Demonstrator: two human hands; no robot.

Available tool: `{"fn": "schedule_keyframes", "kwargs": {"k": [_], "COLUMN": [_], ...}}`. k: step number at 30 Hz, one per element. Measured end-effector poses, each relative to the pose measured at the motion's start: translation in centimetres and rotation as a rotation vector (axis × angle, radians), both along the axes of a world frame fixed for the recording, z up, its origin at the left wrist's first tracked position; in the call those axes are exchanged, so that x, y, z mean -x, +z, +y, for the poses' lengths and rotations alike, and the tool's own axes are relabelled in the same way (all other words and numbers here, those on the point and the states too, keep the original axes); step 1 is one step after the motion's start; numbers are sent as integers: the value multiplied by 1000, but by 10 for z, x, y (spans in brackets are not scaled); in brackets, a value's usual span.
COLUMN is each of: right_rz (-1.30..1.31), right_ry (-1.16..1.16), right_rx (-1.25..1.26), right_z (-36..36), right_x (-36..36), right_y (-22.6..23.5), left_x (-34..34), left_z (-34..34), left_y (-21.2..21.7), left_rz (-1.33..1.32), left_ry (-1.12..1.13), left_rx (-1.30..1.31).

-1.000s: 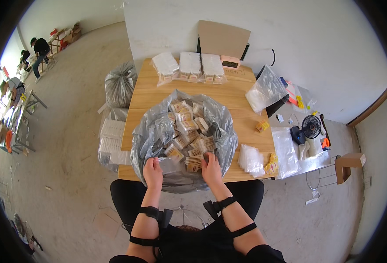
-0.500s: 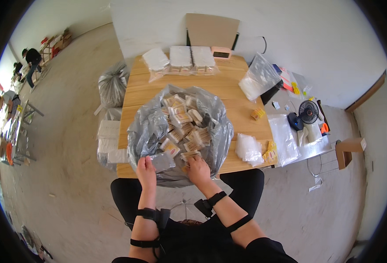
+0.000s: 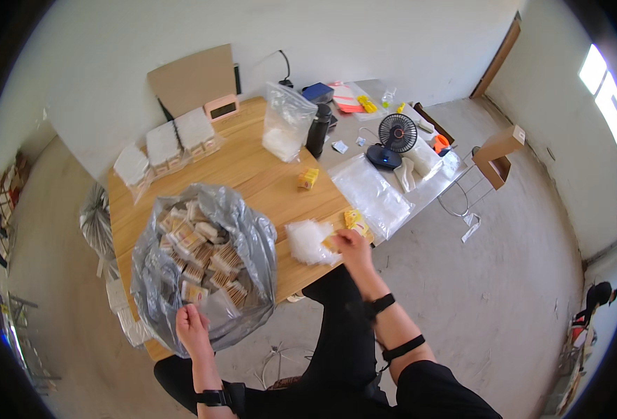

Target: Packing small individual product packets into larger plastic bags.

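My left hand (image 3: 193, 328) is closed on the edge of a small clear plastic bag (image 3: 222, 305), which lies over the near rim of a big grey plastic sack (image 3: 256, 230). In the sack are many small packs of thin wooden sticks (image 3: 224, 260), perhaps cotton swabs. My right hand (image 3: 354, 250) is over the table's right edge, its fingers pinched on a small yellow card (image 3: 330, 244). Just beneath lies a stack of clear plastic bags (image 3: 307, 242), beside a pile of yellow cards (image 3: 356, 222).
White packs (image 3: 165, 145) and a pink clock (image 3: 222, 107) line the table's back. A zip bag (image 3: 285, 126), a black bottle (image 3: 317, 131) and a yellow box (image 3: 307, 179) stand further right. A side table holds a fan (image 3: 397, 133) and plastic sheets (image 3: 371, 195).
My right hand has left the sack and moved right to the stack of clear bags. My left hand keeps hold of the small bag. The whole view has turned to the right.
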State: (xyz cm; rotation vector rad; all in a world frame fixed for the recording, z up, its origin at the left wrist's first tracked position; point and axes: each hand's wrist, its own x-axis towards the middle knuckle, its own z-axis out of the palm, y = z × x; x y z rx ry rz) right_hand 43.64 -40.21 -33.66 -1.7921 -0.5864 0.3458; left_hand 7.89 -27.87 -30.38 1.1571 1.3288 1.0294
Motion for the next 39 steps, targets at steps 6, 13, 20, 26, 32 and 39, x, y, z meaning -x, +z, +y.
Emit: {"fn": "schedule_keyframes", "kwargs": {"k": [6,13,20,26,32,39], "right_rz": [-233,-356,-149,552,487,-99], "right_ry": [-95,-45,-60,370,108,19], "right_rx": [386,480,260,-315,-207,64], "right_z": [-27,-20,-20,-21,6,-11], "right_x": [-77,-75,-57,-9,14,-1], "right_y": [-31,-45,-9,13,-8,-7], "left_x": [-87,-185,-230,-263,-281,-281], "left_z": [-8,0,12,19,8,-22], "left_y": [23,19,25,18,2,-61], "left_rz": [29,108,185,234,650,910], "left_ry": [-406,-669,-841,-1030,-826,-1036], "left_rx": [19,-5,-56,-80,-760,-760]}}
